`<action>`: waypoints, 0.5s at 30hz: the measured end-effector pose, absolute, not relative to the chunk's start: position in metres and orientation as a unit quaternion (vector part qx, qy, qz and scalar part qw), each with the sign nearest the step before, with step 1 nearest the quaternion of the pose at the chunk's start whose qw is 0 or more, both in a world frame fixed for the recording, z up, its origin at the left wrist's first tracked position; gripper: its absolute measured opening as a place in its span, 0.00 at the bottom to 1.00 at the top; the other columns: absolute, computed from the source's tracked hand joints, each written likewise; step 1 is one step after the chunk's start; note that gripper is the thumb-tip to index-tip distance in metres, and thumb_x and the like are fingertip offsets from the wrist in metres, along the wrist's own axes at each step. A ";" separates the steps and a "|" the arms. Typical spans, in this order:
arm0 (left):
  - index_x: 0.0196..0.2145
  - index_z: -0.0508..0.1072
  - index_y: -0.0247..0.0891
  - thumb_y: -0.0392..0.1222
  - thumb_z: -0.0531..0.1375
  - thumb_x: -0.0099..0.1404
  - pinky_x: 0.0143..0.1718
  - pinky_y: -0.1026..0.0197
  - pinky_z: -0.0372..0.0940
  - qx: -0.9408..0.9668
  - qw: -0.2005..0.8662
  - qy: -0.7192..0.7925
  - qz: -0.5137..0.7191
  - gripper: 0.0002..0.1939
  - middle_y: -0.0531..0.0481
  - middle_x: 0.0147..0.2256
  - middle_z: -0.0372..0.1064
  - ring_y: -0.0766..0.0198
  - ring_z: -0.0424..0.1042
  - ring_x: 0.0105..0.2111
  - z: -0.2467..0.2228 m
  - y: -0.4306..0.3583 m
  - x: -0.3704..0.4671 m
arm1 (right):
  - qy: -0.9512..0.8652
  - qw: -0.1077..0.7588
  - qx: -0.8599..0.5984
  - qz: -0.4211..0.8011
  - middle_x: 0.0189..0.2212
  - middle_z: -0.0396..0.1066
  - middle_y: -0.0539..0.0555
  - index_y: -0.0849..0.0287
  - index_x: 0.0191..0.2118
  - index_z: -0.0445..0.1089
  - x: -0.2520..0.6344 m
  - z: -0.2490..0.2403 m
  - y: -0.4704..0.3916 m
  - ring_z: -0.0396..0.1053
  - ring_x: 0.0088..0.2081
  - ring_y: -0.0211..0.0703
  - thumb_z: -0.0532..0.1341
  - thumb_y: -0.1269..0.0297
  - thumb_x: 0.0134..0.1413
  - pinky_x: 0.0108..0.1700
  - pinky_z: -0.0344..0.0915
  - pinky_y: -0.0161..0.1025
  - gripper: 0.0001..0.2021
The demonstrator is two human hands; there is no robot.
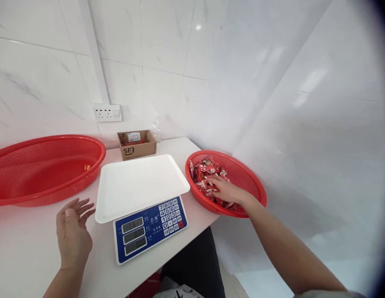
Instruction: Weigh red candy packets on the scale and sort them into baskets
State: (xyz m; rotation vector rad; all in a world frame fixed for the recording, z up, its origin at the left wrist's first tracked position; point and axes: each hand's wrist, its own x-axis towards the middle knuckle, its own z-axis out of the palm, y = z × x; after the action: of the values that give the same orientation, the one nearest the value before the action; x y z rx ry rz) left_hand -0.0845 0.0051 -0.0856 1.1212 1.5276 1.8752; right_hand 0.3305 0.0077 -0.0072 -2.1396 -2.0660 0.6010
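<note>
Between your two hands, on the white table point(21, 244), stands a blue-and-white scale point(151, 244); its white tray point(143, 184) lies between your left hand point(73, 231) and the packets, its near left corner just beside your left fingertips. Well beyond your left hand, a socket plate point(107, 113) is set in the tiled wall point(167, 49). Beyond your right hand point(223, 189), the pale side wall point(304, 174) rises close past the basket there.

On the scale's panel, right of your left hand, you can read 志准 and a keypad point(170, 217) with the digits 0 to 9 and a red key at its corner. The lower two display windows seem to show 0.00; the top one is too faint to read surely. Ahead, between your hands and past the tray, a carton point(138, 145) carries the mark SF; the print on its white label is too small to read.

That carton has something red inside. Beyond your left hand, the large red basket point(34, 196) holds a small yellow piece point(87, 167). The red packets point(208, 167) lie heaped in the smaller red basket point(246, 182), under and around your right fingers.

Your hands are well apart: the left is empty, fingers spread above the table; the right touches the packets, but you cannot tell whether it grips any.
</note>
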 end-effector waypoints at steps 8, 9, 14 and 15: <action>0.42 0.67 0.46 0.50 0.50 0.66 0.49 0.44 0.62 0.392 0.262 0.536 0.701 0.12 0.49 0.42 0.68 0.53 0.69 0.42 -0.079 -0.004 -0.073 | -0.662 -0.035 -0.714 0.224 0.67 0.31 0.60 0.45 0.65 0.42 0.326 -0.027 0.018 0.69 0.49 0.59 0.64 0.71 0.41 0.32 0.69 0.40 0.46; 0.43 0.67 0.47 0.50 0.50 0.66 0.49 0.44 0.62 0.389 0.267 0.540 0.697 0.12 0.49 0.42 0.68 0.53 0.68 0.43 -0.080 -0.004 -0.074 | -0.666 -0.029 -0.714 0.215 0.67 0.32 0.61 0.46 0.65 0.42 0.326 -0.030 0.018 0.69 0.48 0.58 0.64 0.72 0.41 0.34 0.69 0.41 0.46; 0.42 0.68 0.43 0.47 0.51 0.65 0.44 0.50 0.66 0.370 0.255 0.561 0.695 0.11 0.49 0.42 0.69 0.57 0.70 0.40 -0.085 0.000 -0.077 | -0.685 0.025 -0.709 0.165 0.60 0.57 0.59 0.52 0.60 0.58 0.338 -0.032 0.022 0.68 0.50 0.51 0.59 0.80 0.40 0.45 0.64 0.38 0.37; 0.42 0.68 0.42 0.47 0.52 0.65 0.43 0.51 0.66 0.371 0.249 0.565 0.694 0.12 0.48 0.42 0.69 0.58 0.70 0.40 -0.086 0.000 -0.077 | -0.682 0.037 -0.713 0.158 0.56 0.63 0.57 0.53 0.57 0.63 0.342 -0.030 0.024 0.68 0.49 0.50 0.57 0.81 0.41 0.45 0.64 0.37 0.34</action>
State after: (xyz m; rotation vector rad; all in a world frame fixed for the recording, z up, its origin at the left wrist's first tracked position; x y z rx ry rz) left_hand -0.0773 0.0005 -0.0856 1.0094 1.5380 1.8909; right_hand 0.3416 0.0237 -0.0304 -2.1884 -2.0952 0.4841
